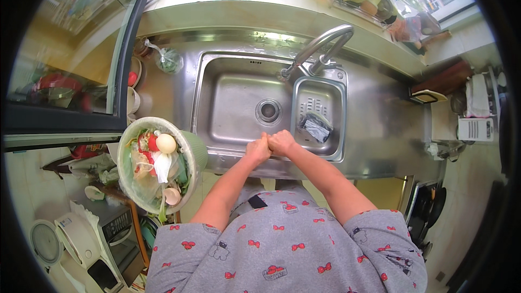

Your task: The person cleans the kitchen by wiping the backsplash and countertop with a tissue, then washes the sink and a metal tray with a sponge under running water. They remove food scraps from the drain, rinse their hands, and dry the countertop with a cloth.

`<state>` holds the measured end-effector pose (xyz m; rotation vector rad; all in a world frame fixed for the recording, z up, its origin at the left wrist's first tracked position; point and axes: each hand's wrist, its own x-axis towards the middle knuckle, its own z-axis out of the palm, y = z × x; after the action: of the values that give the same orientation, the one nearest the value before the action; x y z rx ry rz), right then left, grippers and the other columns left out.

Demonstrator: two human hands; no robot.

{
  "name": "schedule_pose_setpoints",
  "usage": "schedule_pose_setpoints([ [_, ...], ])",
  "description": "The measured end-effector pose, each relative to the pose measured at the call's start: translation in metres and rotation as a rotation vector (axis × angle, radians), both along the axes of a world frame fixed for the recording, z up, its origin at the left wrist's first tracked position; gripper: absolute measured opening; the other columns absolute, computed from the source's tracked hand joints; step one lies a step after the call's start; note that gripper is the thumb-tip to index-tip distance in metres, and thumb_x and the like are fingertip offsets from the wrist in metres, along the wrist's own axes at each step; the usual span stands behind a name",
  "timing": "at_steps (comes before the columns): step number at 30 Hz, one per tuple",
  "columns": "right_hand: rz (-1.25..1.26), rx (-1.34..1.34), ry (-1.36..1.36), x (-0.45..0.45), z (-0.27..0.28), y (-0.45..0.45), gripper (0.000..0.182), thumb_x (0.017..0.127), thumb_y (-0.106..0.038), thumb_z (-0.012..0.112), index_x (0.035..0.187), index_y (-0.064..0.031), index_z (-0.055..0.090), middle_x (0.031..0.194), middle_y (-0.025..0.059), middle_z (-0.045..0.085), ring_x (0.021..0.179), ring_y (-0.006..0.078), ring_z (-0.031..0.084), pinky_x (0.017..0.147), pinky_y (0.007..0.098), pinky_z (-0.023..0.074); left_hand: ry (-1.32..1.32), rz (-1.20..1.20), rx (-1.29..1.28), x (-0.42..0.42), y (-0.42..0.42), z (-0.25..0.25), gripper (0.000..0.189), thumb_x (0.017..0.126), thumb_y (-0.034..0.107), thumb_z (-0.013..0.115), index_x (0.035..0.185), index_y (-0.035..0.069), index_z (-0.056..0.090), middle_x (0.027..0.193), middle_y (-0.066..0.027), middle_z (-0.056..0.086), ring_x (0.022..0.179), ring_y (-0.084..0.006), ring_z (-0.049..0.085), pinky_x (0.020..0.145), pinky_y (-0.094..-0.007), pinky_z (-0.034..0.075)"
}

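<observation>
My left hand (258, 150) and my right hand (281, 142) are closed and touch each other above the front rim of the stainless steel sink (228, 130). No object shows in either one, though the insides of both fists are hidden. Beyond them lies the large basin with its round drain strainer (268, 110). To the right, the small basin holds a dark, crumpled item with a pale patch (317, 129). A curved metal faucet (321, 42) rises behind the basins, its spout turned to the right.
A lined green bin (197, 150) full of food scraps and eggshells stands left of the sink. A knotted plastic bag of greens (168, 60) lies at the back left. A window frame (134, 49) juts in at left. Dish racks and a cutting board (443, 74) stand right.
</observation>
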<state>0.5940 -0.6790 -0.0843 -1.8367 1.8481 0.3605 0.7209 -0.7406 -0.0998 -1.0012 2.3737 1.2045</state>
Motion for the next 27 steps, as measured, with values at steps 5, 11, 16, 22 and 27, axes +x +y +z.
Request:
schedule_pose_setpoints([
  [5, -0.046, -0.011, 0.027, 0.005, 0.004, 0.003, 0.013, 0.077, -0.023, 0.065, 0.078, -0.011, 0.071, 0.083, 0.0112, 0.074, 0.078, 0.0272, 0.073, 0.068, 0.0419, 0.0571, 0.003, -0.054, -0.031, 0.001, -0.001, -0.004, 0.046, 0.082, 0.024, 0.065, 0.116, 0.004, 0.042, 0.093, -0.026, 0.069, 0.093, -0.0437, 0.067, 0.082, -0.0529, 0.052],
  [11, -0.008, -0.064, -0.006, 0.003, -0.001, 0.003, 0.022, 0.074, -0.031, 0.069, 0.081, -0.0099, 0.071, 0.079, 0.0105, 0.073, 0.074, 0.0264, 0.073, 0.066, 0.0419, 0.0562, 0.01, 0.007, -0.028, 0.001, 0.004, 0.011, 0.049, 0.082, 0.023, 0.066, 0.121, 0.007, 0.042, 0.095, -0.0261, 0.069, 0.097, -0.0442, 0.066, 0.083, -0.0522, 0.05],
  [16, -0.363, 0.037, -0.111, 0.008, 0.023, 0.005, 0.034, 0.07, -0.029, 0.076, 0.095, -0.0058, 0.07, 0.093, 0.0153, 0.073, 0.092, 0.0288, 0.071, 0.078, 0.041, 0.0553, 0.242, -0.053, -0.22, 0.007, 0.014, 0.035, 0.066, 0.081, 0.019, 0.071, 0.139, 0.013, 0.04, 0.125, -0.0167, 0.056, 0.107, -0.0397, 0.059, 0.089, -0.0474, 0.048],
  [22, -0.944, -0.347, -0.698, -0.04, 0.022, 0.037, 0.074, 0.07, -0.01, 0.077, 0.135, -0.0041, 0.044, 0.127, 0.0242, 0.054, 0.118, 0.0368, 0.055, 0.1, 0.0392, 0.0449, 0.641, -0.07, -0.351, -0.016, 0.003, 0.065, 0.056, 0.079, 0.0, 0.066, 0.133, 0.011, 0.053, 0.118, -0.0155, 0.058, 0.107, -0.0373, 0.057, 0.092, -0.0454, 0.047],
  [27, -1.039, -0.023, -1.292, -0.102, 0.128, 0.072, 0.075, 0.097, -0.039, 0.061, 0.156, -0.0159, 0.021, 0.147, 0.0113, 0.043, 0.122, 0.0251, 0.052, 0.078, 0.037, 0.0564, 0.605, 0.265, 0.45, -0.046, -0.012, 0.083, 0.039, 0.09, 0.009, 0.068, 0.125, 0.0, 0.055, 0.1, -0.0102, 0.069, 0.078, -0.0174, 0.065, 0.071, -0.0296, 0.051],
])
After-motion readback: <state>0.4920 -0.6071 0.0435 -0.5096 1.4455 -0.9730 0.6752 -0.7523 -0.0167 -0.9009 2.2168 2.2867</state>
